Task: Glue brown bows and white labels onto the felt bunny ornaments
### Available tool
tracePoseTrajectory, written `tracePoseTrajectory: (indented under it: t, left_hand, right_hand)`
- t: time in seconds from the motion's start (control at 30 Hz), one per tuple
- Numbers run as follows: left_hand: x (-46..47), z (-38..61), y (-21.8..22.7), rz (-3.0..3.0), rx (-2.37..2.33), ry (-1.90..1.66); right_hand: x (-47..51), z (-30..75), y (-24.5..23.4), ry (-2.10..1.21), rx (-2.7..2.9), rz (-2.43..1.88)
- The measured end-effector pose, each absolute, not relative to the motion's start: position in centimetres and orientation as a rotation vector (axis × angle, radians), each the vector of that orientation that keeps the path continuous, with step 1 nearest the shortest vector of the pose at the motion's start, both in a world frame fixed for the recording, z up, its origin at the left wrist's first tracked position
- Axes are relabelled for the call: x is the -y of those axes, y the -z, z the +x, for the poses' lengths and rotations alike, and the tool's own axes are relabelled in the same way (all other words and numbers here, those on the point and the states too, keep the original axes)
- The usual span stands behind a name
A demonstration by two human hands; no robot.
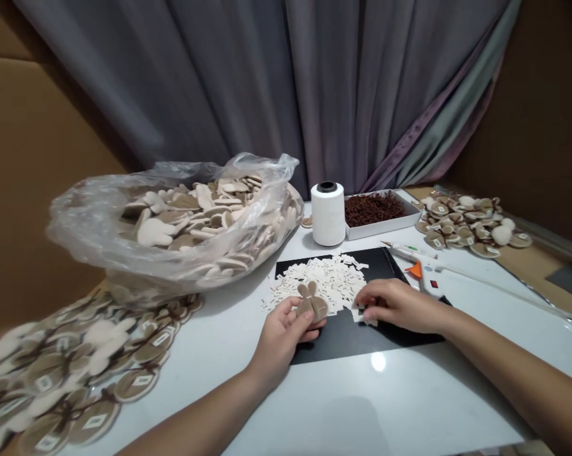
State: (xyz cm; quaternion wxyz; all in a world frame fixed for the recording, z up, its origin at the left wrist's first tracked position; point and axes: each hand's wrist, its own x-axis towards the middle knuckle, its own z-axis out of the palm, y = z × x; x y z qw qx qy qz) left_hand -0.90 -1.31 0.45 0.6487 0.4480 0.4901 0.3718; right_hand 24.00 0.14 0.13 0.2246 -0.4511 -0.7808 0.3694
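Observation:
A brown, rabbit-shaped fabric piece (308,306) with two upright ears is gripped between the thumb and fingers of my left hand (292,326). Just behind it spreads a heap of small white labels (328,275) with dark print, lying on a black sheet (330,342). At the heap's right edge, my right hand (394,306) reaches down with bent fingers. A small gap shows between its thumb and fingertips, beside a few labels; whether the fingertips touch one cannot be made out.
A clear plastic bag (90,221) full of rabbit pieces stands at left. Labelled rabbits with brown bows (95,418) lie front left, more (470,221) at right. Behind are a white thread cone (327,215) and a box of brown bows (374,209). A glue gun (425,273) lies right.

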Motion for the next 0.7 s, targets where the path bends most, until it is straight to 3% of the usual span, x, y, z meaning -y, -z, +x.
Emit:
tracePoseTrajectory:
  t: [0.23, 0.43, 0.7]
  left_hand:
    - [1.3, -0.9, -0.5, 1.0, -1.063, -0.856]
    - [1.4, -0.9, -0.4, 1.007, -1.057, -0.853]
    - [1.2, -0.8, 0.2, 1.043, -1.061, -0.815]
  right_hand:
    - [-0.2, 24.4, -0.4, -0.986, 2.358, -1.105]
    - [-0.1, 24.0, -0.1, -0.972, 2.088, -1.163]
    - [0.5, 22.1, 0.3, -1.657, 1.058, -1.104]
